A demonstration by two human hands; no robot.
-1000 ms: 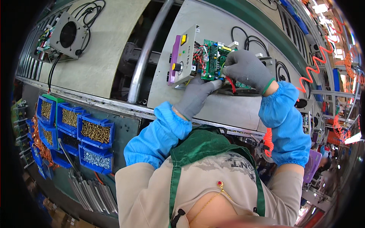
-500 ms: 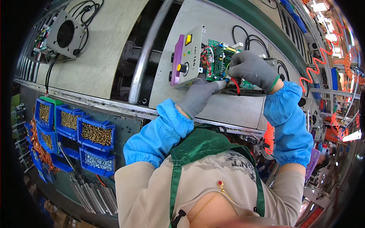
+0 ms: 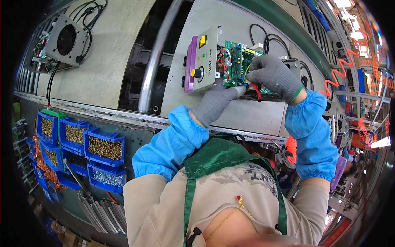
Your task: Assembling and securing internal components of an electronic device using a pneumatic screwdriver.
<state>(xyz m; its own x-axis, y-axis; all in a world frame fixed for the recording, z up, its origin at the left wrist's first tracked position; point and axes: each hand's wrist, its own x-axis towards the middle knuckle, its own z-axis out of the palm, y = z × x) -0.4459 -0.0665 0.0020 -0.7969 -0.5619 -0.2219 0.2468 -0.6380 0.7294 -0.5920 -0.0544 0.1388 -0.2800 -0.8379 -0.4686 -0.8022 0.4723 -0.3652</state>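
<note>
- A grey metal control box point(image 3: 202, 59) stands on a pale steel workbench point(image 3: 255, 115), its flat face carrying a yellow switch, a black round knob and a purple plastic strip down its left edge.
- Just right of the control box, a green circuit board point(image 3: 233, 66) sits exposed, crowded with small parts and thin red, white and blue wires.
- The left hand point(image 3: 214, 105), in a grey knit glove, reaches up from below the control box, its fingers pinched around a blue-tipped wire end at the board's lower edge.
- The right hand point(image 3: 273, 76), gloved the same, curls over the right side of the board, fingers closed on a looped red wire point(image 3: 257, 91).
- Both forearms wear puffy blue cloth sleeves with gathered cuffs, over a beige top and green apron straps.
- Left of the control box, a round steel tube point(image 3: 158, 57) runs up across a dark opening in the bench.
- Far left of the control box, a square grey fan unit point(image 3: 66, 40) lies with black cables coiled around it.
- Below and left of the control box, blue plastic bins point(image 3: 103, 148) hold brass and silver screws.
- Right of the control box, an orange coiled hose point(image 3: 345, 68) hangs.
</note>
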